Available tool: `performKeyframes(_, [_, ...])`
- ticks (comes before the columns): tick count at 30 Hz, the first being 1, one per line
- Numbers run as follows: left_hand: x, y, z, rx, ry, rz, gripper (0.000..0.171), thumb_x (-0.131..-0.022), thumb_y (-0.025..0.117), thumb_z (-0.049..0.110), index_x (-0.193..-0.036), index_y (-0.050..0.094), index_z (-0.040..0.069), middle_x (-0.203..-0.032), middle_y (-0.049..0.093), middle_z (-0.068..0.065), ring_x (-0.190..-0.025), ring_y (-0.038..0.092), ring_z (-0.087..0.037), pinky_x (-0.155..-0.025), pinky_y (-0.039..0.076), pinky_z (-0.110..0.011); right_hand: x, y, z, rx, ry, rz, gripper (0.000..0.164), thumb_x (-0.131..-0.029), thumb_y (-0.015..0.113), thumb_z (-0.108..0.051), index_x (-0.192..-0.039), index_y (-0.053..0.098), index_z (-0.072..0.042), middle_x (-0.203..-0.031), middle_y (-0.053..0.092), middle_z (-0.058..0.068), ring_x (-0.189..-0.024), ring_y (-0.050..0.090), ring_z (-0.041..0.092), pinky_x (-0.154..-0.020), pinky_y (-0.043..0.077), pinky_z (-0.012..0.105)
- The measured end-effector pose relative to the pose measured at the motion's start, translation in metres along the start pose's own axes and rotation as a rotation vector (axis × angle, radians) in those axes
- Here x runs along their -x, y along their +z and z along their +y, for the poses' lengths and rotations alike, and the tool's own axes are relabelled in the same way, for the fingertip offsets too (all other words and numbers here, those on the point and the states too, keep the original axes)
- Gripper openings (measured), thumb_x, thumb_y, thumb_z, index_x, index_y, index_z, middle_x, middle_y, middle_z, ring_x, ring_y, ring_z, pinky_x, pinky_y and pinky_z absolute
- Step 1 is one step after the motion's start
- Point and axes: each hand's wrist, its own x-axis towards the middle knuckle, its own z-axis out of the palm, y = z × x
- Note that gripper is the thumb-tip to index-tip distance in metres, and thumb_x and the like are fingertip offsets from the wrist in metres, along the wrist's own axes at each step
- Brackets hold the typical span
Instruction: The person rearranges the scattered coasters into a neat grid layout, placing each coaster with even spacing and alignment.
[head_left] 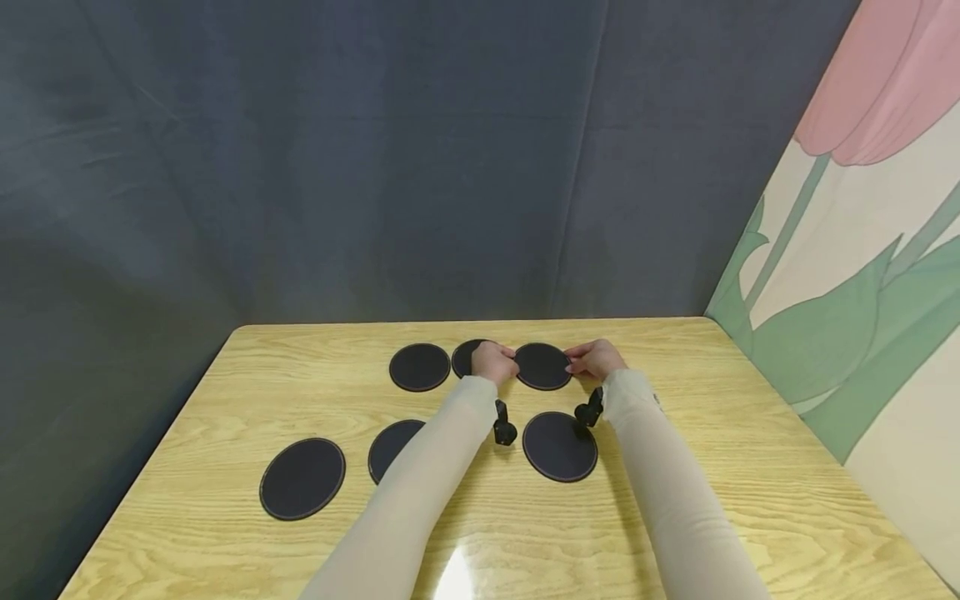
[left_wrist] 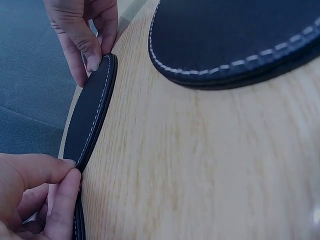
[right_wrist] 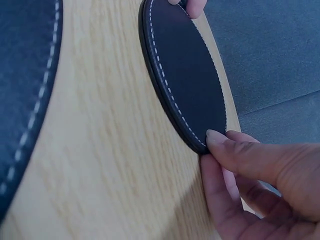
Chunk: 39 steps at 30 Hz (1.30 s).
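Pinching the disc (head_left: 543, 367) at opposite edges, left hand (head_left: 494, 362) and right hand (head_left: 597, 360) should work evenly to avoid tilting it.

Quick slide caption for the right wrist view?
Right hand and left hand pinch opposite sides of a stitched black coaster near the edge of the wooden table.

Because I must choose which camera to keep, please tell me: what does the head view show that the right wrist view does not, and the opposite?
Only the head view: the pink tulip on the wall, two pale sleeves and all six black discs.
Only the right wrist view: separate white stitches round the discs.
Both: the wooden table, dark curtain, and the right hand pinching one disc, with the left hand opposite, only its fingertips in the right wrist view.
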Motion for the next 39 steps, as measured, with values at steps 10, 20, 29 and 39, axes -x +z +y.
performKeyframes(10, [0.0, -0.001, 0.004, -0.01, 0.005, -0.002, 0.033, -0.074, 0.072, -0.006, -0.102, 0.077, 0.011, -0.112, 0.07, -0.006, -0.08, 0.052, -0.018, -0.05, 0.038, -0.025, 0.0, -0.002, -0.004, 0.046, 0.002, 0.019, 0.043, -0.087, 0.065, 0.008, -0.129, 0.057, 0.007, -0.118, 0.064, 0.022, -0.074, 0.065, 0.007, -0.067, 0.056, 0.021])
performKeyframes(20, [0.004, -0.006, 0.003, -0.012, 0.045, -0.025, 0.032, -0.076, 0.072, -0.004, -0.105, 0.076, 0.009, -0.109, 0.072, -0.007, -0.073, 0.054, -0.015, -0.05, 0.038, -0.023, -0.001, -0.001, 0.001, 0.001, -0.038, 0.006, 0.044, -0.086, 0.065, 0.009, -0.129, 0.056, 0.01, -0.094, 0.068, 0.008, -0.077, 0.067, 0.012, -0.066, 0.055, 0.02])
performKeyframes(29, [0.009, -0.02, 0.001, 0.277, 0.067, -0.19, 0.036, -0.087, 0.067, 0.001, -0.123, 0.064, -0.003, -0.118, 0.066, -0.018, -0.09, 0.07, -0.027, -0.079, 0.058, -0.033, 0.008, -0.006, 0.002, -0.042, -0.105, -0.04, 0.048, -0.096, 0.056, -0.004, -0.14, 0.043, 0.011, -0.134, 0.052, 0.03, -0.084, 0.064, 0.007, -0.081, 0.056, 0.025])
performKeyframes(39, [0.015, -0.052, 0.018, 0.393, 0.069, -0.415, 0.041, -0.096, 0.059, 0.012, -0.136, 0.055, 0.003, -0.128, 0.059, -0.015, -0.113, 0.058, -0.031, -0.096, 0.051, -0.04, 0.032, -0.014, -0.018, -0.231, -0.196, -0.099, 0.049, -0.101, 0.045, -0.005, -0.146, 0.032, 0.008, -0.149, 0.031, 0.031, -0.106, 0.056, 0.009, -0.102, 0.047, 0.031])
